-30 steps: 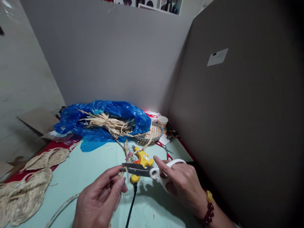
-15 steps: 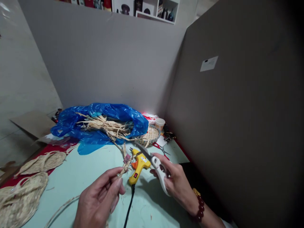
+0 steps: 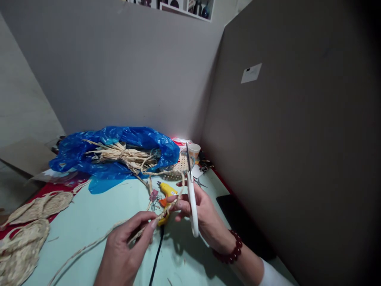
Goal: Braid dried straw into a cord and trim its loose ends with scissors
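Observation:
My left hand (image 3: 127,242) pinches a braided straw cord (image 3: 162,214) between thumb and fingers. One long end of the cord trails down to the left over the table. My right hand (image 3: 205,216) carries white-handled scissors (image 3: 192,198), their dark blades pointing up and away. Its thumb and forefinger also touch the far end of the cord, where a loose strand loops upward. Behind the cord lies a yellow glue gun (image 3: 167,190) with an orange trigger, partly hidden by my hands.
A blue plastic bag (image 3: 143,135) holding a straw bundle (image 3: 127,154) lies at the back. Woven straw soles (image 3: 25,248) rest at left. A paper cup (image 3: 194,149), a woven basket (image 3: 180,163) and other scissors (image 3: 200,182) stand or lie back right. Grey panels (image 3: 133,67) enclose the table.
My right hand has moved left to the cord, turning the scissors from slanting left to upright. Its fingers now touch the cord's end. The view has shifted slightly right.

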{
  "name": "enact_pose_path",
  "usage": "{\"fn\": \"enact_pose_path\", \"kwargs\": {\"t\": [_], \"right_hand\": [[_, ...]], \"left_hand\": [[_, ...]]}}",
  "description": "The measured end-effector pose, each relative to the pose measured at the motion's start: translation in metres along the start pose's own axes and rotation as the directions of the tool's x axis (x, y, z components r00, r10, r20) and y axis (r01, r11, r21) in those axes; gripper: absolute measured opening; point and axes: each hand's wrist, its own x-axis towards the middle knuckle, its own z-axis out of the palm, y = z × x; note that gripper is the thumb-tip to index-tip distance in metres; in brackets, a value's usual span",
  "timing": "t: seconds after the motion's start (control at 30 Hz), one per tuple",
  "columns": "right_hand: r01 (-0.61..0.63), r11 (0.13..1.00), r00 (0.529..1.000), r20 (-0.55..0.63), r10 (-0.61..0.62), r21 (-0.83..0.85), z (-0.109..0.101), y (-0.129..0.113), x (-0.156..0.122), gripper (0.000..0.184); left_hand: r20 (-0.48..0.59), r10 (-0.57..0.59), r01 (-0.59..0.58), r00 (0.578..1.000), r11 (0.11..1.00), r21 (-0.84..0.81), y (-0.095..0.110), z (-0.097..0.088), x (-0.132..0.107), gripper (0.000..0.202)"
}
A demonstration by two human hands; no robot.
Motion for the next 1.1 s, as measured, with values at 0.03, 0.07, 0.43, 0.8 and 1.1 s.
{"fn": "enact_pose_path", "kwargs": {"t": [0.03,0.07,0.43,0.8,1.1], "right_hand": [[0.001,1.000,1.000,-0.007,-0.001,0.030,0.003,0.000,0.001,0.049],[0.001,0.999,1.000,-0.011,-0.001,0.051,0.004,0.001,0.003,0.049],[-0.022,0.983,0.995,0.100,0.004,0.184,-0.007,0.015,0.004,0.040],[-0.038,0.970,0.976,0.215,-0.016,0.241,-0.010,0.014,0.002,0.041],[-0.058,0.981,0.984,0.179,0.024,0.187,-0.008,0.015,0.000,0.046]], "left_hand": [[0.035,0.031,-0.033,0.999,0.998,0.048,-0.004,-0.001,0.003,0.015],[0.077,0.054,-0.062,0.996,0.993,0.099,-0.007,-0.001,0.005,0.015],[0.357,-0.098,0.177,0.929,0.964,-0.197,-0.009,0.002,0.002,0.026],[0.172,-0.290,0.326,0.941,0.914,-0.243,-0.010,0.004,-0.004,0.036],[0.123,-0.145,0.154,0.982,0.986,-0.069,0.001,0.005,-0.008,0.025]]}}
